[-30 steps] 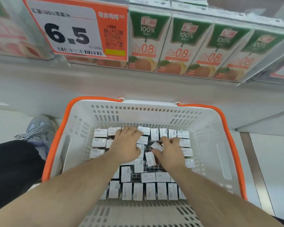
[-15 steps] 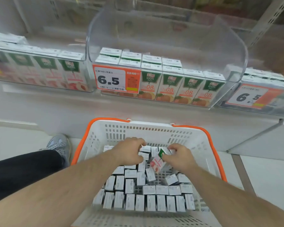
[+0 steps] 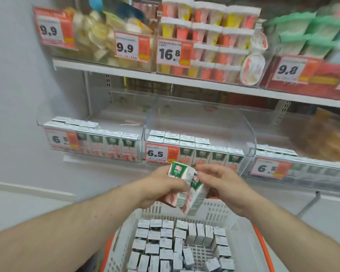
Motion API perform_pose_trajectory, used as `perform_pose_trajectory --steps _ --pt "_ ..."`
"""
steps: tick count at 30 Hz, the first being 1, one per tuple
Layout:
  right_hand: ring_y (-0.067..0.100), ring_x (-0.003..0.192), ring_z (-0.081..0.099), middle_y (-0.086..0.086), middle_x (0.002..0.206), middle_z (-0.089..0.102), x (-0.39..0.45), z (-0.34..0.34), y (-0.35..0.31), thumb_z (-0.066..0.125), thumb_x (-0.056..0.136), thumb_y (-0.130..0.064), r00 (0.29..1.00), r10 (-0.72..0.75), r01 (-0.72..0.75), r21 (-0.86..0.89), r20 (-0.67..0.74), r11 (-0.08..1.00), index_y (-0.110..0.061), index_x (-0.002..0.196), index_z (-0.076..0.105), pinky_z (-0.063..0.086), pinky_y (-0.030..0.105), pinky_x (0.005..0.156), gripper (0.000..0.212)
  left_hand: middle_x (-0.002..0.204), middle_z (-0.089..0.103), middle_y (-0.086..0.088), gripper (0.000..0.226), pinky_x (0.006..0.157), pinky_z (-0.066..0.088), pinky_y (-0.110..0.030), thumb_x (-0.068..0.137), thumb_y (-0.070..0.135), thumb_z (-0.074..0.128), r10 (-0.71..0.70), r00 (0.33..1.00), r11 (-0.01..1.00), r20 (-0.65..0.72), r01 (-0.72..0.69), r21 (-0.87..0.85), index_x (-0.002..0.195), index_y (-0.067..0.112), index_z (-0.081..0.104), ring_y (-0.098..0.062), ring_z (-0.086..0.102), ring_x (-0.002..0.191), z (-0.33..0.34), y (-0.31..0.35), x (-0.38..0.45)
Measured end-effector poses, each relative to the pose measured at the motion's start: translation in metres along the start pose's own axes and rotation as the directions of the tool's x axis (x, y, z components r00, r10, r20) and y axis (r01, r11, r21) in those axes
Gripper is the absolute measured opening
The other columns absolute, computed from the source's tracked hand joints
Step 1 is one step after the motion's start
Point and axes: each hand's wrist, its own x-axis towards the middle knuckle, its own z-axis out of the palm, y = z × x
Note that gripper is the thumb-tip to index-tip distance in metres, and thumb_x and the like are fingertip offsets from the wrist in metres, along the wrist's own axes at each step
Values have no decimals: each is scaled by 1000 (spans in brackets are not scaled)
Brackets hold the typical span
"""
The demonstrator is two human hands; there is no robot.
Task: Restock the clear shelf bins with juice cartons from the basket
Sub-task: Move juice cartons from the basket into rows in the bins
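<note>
**Cartons lifted, bin straight ahead**

Below, the basket (image 3: 220,212) holds many juice cartons (image 3: 166,243). Above its far rim, the left hand (image 3: 162,186) grips one carton (image 3: 176,172), the right hand (image 3: 221,183) another (image 3: 195,190), fingers curled round each, long axes roughly upright. Beyond both hands, equally near, sits the clear bin (image 3: 249,134), partly stocked.

This is a shop, a grocery or convenience store aisle. White shelves (image 3: 185,83) carry clear bins (image 3: 200,122) packed with rows of identical juice cartons (image 3: 200,157), and orange-and-white price tags (image 3: 161,153) reading 6.5, 9.9, 16.8 and 9.8 with barcodes are fixed to the bin fronts. The upper shelf holds stacked cups with white lids (image 3: 208,38) and other packaged food. A white shopping basket (image 3: 214,213) with an orange rim sits below, full of more cartons.
</note>
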Motion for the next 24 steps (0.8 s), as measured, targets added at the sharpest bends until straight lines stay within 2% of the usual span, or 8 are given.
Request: perform_pose_trajectory --steps 5,8,12,15,17,19,21,24 --pt "18 68 67 9 82 75 2 3 -13 61 91 1 990 -42 51 65 -132 997 -8 108 69 51 33 61 21 89 71 -14 38 74 55 -39 66 4 66 -16 1000 960 -8 13 -279 104 1 64 -25 67 76 -27 24 -7" --pt "14 62 63 7 76 71 10 9 -16 54 94 2 969 -24 80 222 -244 972 -9 101 67 47 28 56 18 84 70 -12 29 66 53 -34 55 6 64 -31 999 918 -20 20 -396 82 4 76 -23 66 71 -45 21 -1" --pt "13 63 63 10 81 70 19 11 -11 54 95 0 954 -20 109 283 -300 953 -8 103 64 46 26 56 15 117 55 -24 51 63 57 -40 46 2 67 23 993 901 115 29 -432 95 4 76 -39 55 104 -60 11 6" --pt "15 67 64 10 83 72 26 15 -4 59 93 -1 948 -15 117 304 -319 945 -8 107 63 47 28 60 16 114 62 -18 62 70 55 -36 48 0 68 36 951 959 307 53 -277 109 6 67 -34 59 104 -59 9 7" --pt "16 70 65 9 82 73 31 21 -4 62 90 2 952 -44 148 329 -303 933 -10 107 62 49 30 65 20 103 65 -7 65 65 51 -32 51 3 71 3 929 999 370 -17 36 114 10 60 -26 62 92 -55 10 5" --pt "19 79 67 6 88 74 35 27 -2 65 86 5 956 -109 200 335 -271 921 -12 109 62 51 30 71 29 107 59 -1 61 58 52 -31 54 5 74 -9 950 910 312 -122 395 113 14 58 -20 63 86 -51 9 4" --pt "17 92 69 2 98 75 37 30 -2 71 79 4 956 -188 255 320 -225 913 -14 115 61 53 26 77 41 119 45 6 55 75 56 -33 55 14 74 107 965 738 240 -239 631 107 23 62 -16 59 100 -52 6 1" --pt "17 107 67 0 110 73 41 34 -4 74 72 10 956 -270 291 270 -113 918 -15 118 62 53 28 86 54 120 35 12 47 91 49 -29 52 22 70 318 928 629 194 -359 690 97 29 62 -12 51 111 -68 0 -7"
